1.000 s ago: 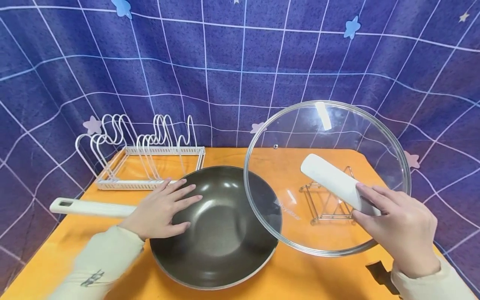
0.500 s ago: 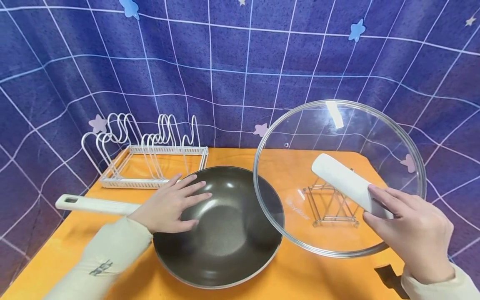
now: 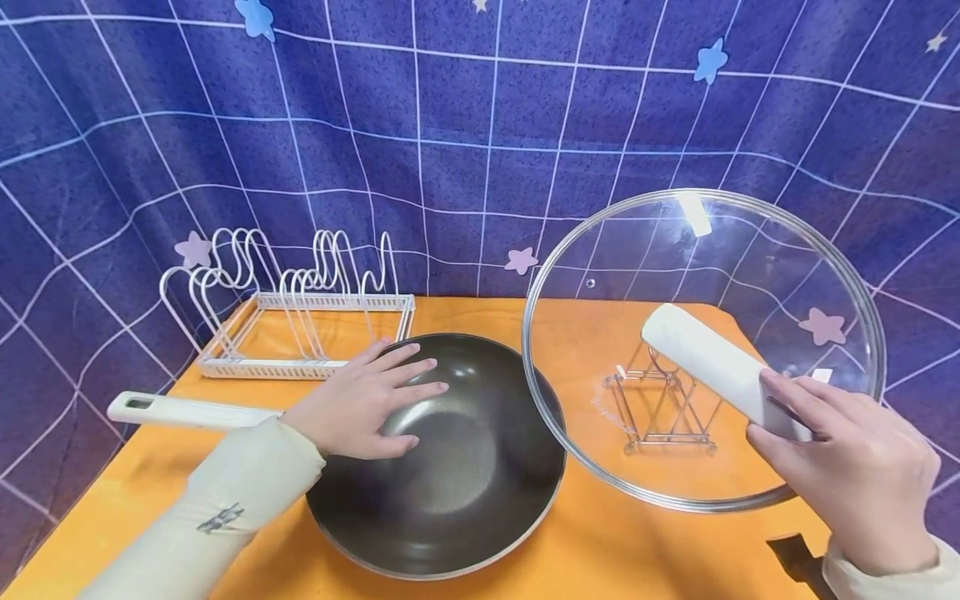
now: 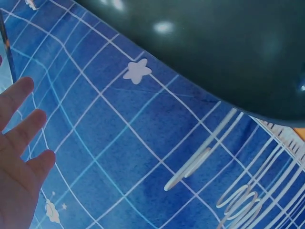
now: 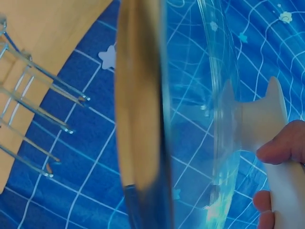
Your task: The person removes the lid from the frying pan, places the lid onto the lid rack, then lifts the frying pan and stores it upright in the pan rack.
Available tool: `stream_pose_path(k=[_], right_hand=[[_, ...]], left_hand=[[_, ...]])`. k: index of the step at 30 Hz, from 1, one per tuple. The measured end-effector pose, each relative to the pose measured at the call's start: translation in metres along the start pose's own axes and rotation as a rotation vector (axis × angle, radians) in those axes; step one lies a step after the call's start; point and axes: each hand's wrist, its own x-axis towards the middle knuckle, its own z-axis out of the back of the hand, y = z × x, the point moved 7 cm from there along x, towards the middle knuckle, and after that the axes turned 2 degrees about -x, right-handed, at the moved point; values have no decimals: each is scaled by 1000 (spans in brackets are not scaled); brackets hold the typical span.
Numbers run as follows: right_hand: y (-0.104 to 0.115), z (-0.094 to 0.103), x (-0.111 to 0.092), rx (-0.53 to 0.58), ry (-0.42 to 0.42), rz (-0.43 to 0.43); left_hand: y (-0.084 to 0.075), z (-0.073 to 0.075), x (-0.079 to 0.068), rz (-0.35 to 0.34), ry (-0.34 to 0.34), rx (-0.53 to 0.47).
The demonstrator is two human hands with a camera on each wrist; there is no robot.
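Observation:
My right hand (image 3: 855,475) grips the long white handle (image 3: 705,362) of a large round glass lid (image 3: 600,450) with a metal rim. In the head view the lid is tilted up, facing me, at the right, and in the right wrist view it appears edge-on. A dark wok (image 3: 450,467) with a white handle (image 3: 191,412) sits in the middle of the orange table. Above the wok's left part my left hand (image 3: 367,404) is spread, its fingers straight, holding nothing. The left wrist view shows its fingers (image 4: 28,126) apart from the wok (image 4: 228,52).
A white wire rack (image 3: 262,368) with curved dividers stands behind the wok at the left. Through the glass I see a small metal wire rack (image 3: 667,437) on the table (image 3: 465,312). A dark object (image 3: 798,558) lies near my right sleeve. A blue grid curtain (image 3: 450,167) hangs behind.
My right hand has carried the lid to the right, away from the wok. The left hand has shifted slightly right over the wok, fingers still spread.

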Motion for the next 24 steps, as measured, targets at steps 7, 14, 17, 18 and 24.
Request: stream_pose_path(k=[7,14,17,18,24], right_hand=[[-6,9,-1,19,20,-3],[-21,13,-3,87,82,-27],[-27,14,-5,110,91,-58],[-29,14,-6,111,86,-61],[-29,16,-7,145,38,-61]], left_hand=[[-2,2,3,-2,14,-31],[-5,-3,19,-54,24,-37],[-7,-3,28,-75,20,-16],[-8,-4,31,-80,25,-7],[-17,-9,44,-115,68,19]])
